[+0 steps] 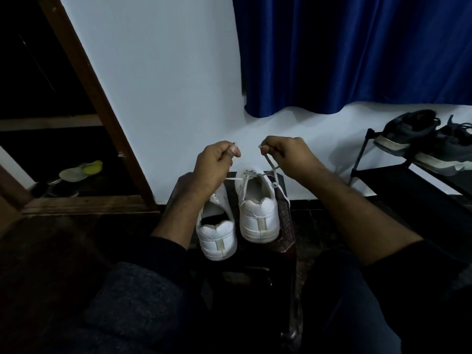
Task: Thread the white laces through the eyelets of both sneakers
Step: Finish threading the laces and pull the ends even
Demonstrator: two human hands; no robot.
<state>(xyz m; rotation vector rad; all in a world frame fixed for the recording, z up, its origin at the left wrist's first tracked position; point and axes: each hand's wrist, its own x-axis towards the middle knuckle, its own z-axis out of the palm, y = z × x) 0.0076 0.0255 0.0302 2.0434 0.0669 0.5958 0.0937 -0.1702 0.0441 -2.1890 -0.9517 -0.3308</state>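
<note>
Two white sneakers stand heel toward me on a small dark stool [286, 241]. The right sneaker [258, 213] has a white lace [271, 166] running through its front eyelets. My left hand [215, 166] pinches one end of that lace, raised above the left sneaker [217, 236]. My right hand [287, 154] pinches the other end, held up above the right sneaker's toe. Both lace ends rise taut from the shoe to my fingers. The left sneaker's front is partly hidden by my left forearm; I cannot tell whether it holds a lace.
A black shoe rack [398, 175] with grey sneakers [424, 141] stands at the right. A blue curtain [357, 54] hangs behind. A wooden shelf [84, 200] at the left holds a yellow-green shoe [81, 171]. My knees flank the stool.
</note>
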